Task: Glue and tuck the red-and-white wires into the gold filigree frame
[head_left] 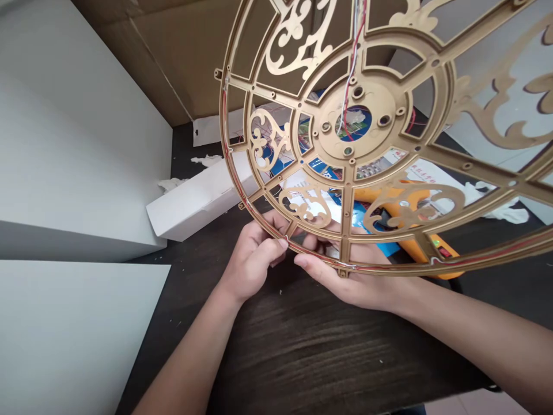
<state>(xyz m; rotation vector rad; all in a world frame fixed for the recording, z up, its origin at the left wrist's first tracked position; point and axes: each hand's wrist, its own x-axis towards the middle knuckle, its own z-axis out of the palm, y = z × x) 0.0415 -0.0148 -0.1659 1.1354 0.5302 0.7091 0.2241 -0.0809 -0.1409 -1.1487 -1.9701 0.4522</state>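
A large gold-coloured round frame (pixel 345 242) with spokes and scrollwork is held up, tilted, above the table. Red and white wires (pixel 354 63) run down a spoke to its central hole, and thin wire also lies along the channel of the outer rim. My left hand (pixel 254 253) is closed on the lower rim, its thumb pressed at a small white loop of wire. Just to the right, my right hand (pixel 354 276) grips the same rim from below, thumb in front and fingers partly hidden behind the frame.
A long white box (pixel 203 202) lies on the dark table (pixel 302 357) at left, near crumpled white paper (pixel 207 160). Behind the frame are an orange tool (pixel 444 251) with a red switch and blue packaging. Pale panels (pixel 78 144) stand at left, brown cardboard (pixel 173 52) at the back.
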